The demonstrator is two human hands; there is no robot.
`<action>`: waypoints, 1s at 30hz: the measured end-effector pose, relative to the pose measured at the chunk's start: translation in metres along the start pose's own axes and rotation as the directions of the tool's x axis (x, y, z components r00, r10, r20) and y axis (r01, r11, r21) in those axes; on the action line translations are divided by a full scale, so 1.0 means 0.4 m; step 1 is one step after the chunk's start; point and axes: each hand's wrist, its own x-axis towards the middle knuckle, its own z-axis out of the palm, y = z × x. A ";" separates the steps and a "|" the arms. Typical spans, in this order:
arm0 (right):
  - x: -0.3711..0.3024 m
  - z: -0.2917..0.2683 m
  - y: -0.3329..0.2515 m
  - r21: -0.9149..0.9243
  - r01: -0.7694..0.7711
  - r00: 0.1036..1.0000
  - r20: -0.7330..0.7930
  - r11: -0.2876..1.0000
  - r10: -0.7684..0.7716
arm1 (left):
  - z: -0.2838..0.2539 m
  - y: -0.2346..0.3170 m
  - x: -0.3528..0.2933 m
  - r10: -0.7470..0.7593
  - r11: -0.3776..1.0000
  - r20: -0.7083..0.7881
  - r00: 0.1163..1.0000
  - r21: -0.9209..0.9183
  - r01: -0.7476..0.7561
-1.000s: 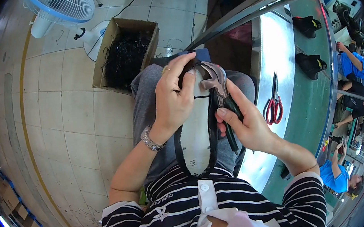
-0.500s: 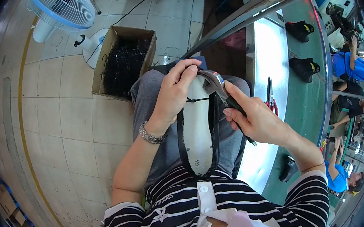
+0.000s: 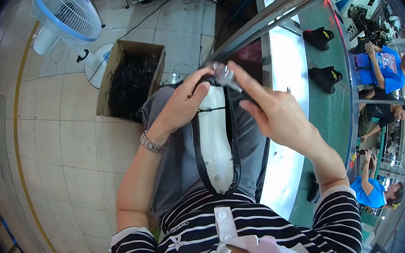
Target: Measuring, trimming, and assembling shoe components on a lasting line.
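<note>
- Since half a second ago, the hammer [image 3: 224, 75] has shifted up and across to the far end of the upturned shoe [image 3: 216, 142], its head now blurred; the right hand [image 3: 281, 117] has moved with it.
- The right hand has its index finger stretched along the hammer, with the thumb apart on the near side; the handle and remaining fingers are hidden beneath, but the hammer is carried in this hand.
- The left hand [image 3: 180, 106] grips the shoe's far end, fingers bent around the edge and thumb lying by the pale bottom; a silver band [image 3: 150, 141] circles its wrist.
- The shoe lies lengthwise over the person's lap, pale bottom facing up inside a black edge, with the near end by the striped shirt [image 3: 194, 227] and a thin black strand crossing it below the left thumb.
- To the right runs a shiny metal ledge [image 3: 287, 167], then a green belt [image 3: 328, 112] bearing two black shoes [image 3: 322, 58] one behind the other.
- Beyond the belt, co-workers [image 3: 389, 67] sit in a row.
- On the left, a cardboard box [image 3: 108, 85] of black scraps stands near a fan [image 3: 67, 17].
</note>
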 end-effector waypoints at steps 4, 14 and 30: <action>-0.003 0.049 0.005 0.093 0.121 0.938 -0.336 0.988 -0.083 | -0.004 0.013 0.000 0.000 0.999 0.063 0.998 0.049 -0.003; 0.019 0.050 0.000 0.191 0.186 0.904 -0.419 0.964 -0.091 | -0.018 0.016 -0.011 -0.079 0.994 0.156 0.985 -0.065 0.090; -0.563 0.378 0.123 0.337 -0.786 0.493 -0.164 0.518 0.855 | 0.019 0.049 0.035 -0.176 0.969 0.052 0.983 -0.167 0.183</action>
